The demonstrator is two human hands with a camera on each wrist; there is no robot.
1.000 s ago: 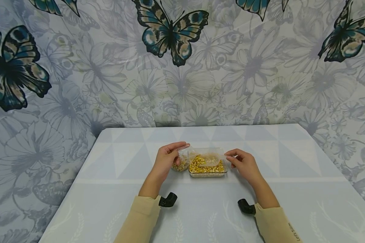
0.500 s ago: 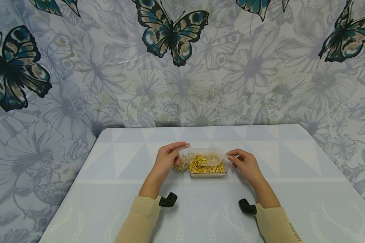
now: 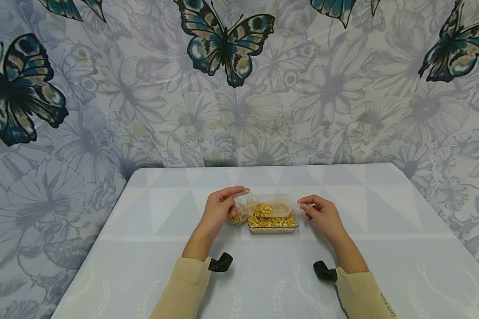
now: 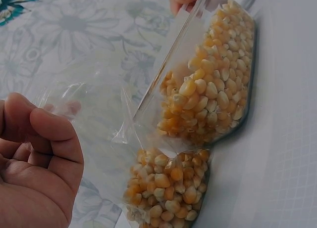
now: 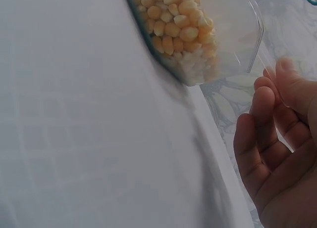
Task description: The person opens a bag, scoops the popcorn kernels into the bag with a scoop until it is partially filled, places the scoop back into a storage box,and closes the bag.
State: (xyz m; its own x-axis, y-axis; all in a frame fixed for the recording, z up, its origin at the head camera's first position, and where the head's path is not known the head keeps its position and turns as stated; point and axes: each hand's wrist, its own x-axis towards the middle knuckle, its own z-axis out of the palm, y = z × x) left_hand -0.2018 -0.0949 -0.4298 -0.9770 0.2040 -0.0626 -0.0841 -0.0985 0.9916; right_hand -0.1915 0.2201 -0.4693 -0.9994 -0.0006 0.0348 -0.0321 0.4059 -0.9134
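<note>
My left hand [image 3: 217, 209] pinches the upper edge of a clear plastic bag [image 4: 168, 188], which has corn kernels in its lower part. The bag stands against the left end of a clear rectangular container [image 3: 273, 230], and its mouth overlaps that end. Yellow corn kernels [image 4: 218, 84] fill the container partway, heaped higher toward the left. At the container's right end, my right hand [image 3: 320, 215] pinches the end of a translucent, pale plastic piece [image 3: 280, 209] between thumb and forefinger. This scoop-like piece reaches in over the kernels; its exact shape is hard to tell.
The table [image 3: 263, 274] has a pale cover with triangle and leaf patterns. Behind its far edge hangs a floral cloth [image 3: 323, 110] with printed butterflies. A black wrist camera [image 3: 221, 262] sits at the left cuff, another black wrist camera [image 3: 324, 270] at the right.
My right hand has shifted slightly to the right, drawing the translucent piece with it. More kernels show at that piece's left side. The left hand, bag and container stay in place.
</note>
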